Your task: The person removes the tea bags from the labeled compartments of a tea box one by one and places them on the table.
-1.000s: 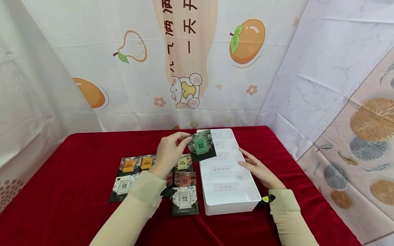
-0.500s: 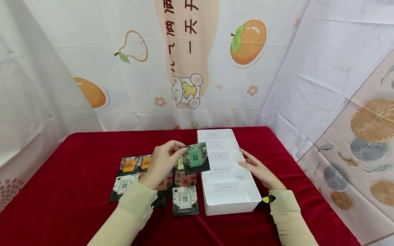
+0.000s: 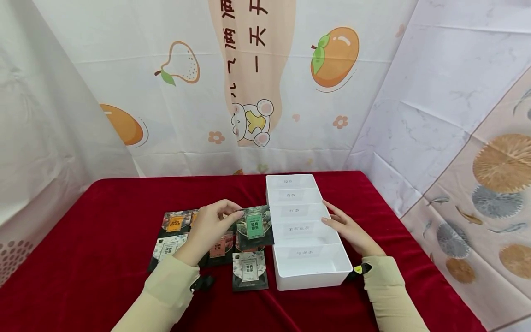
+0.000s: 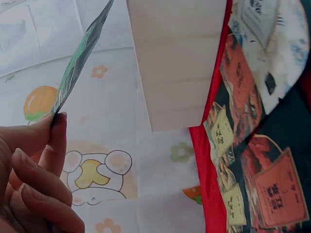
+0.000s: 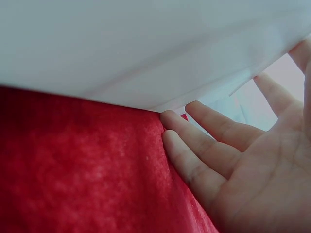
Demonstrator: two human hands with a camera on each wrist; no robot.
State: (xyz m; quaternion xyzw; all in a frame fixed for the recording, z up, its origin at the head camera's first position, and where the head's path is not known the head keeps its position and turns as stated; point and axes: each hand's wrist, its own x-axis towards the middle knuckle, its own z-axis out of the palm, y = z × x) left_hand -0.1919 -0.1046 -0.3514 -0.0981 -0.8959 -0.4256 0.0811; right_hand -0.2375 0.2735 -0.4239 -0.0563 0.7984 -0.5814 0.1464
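Observation:
Between thumb and fingers, my left hand (image 3: 211,226) pinches a dark tea sachet with a green label (image 3: 255,226) by its edge. In the left wrist view that green-label sachet (image 4: 80,58) is seen nearly edge-on, raised above the others. It overlaps the left side of a long white divided box (image 3: 309,278) in the head view. My right hand (image 3: 350,230) touches the box's right side with spread, fairly straight fingers; the right wrist view shows the fingertips (image 5: 170,116) at the lower edge of the box wall (image 5: 146,48).
Several sachets lie in rows left of the box: orange-label ones (image 3: 176,223), red-label ones (image 3: 219,249) and white ones (image 3: 249,271), (image 3: 167,249). Each box compartment bears a paper label (image 3: 304,252). A red cloth (image 3: 103,240) covers the table; a printed curtain (image 3: 186,120) hangs behind.
The left hand has moved down and left with the green-label sachet, from over the box's far part to over the sachet rows. The right hand has stayed at the box.

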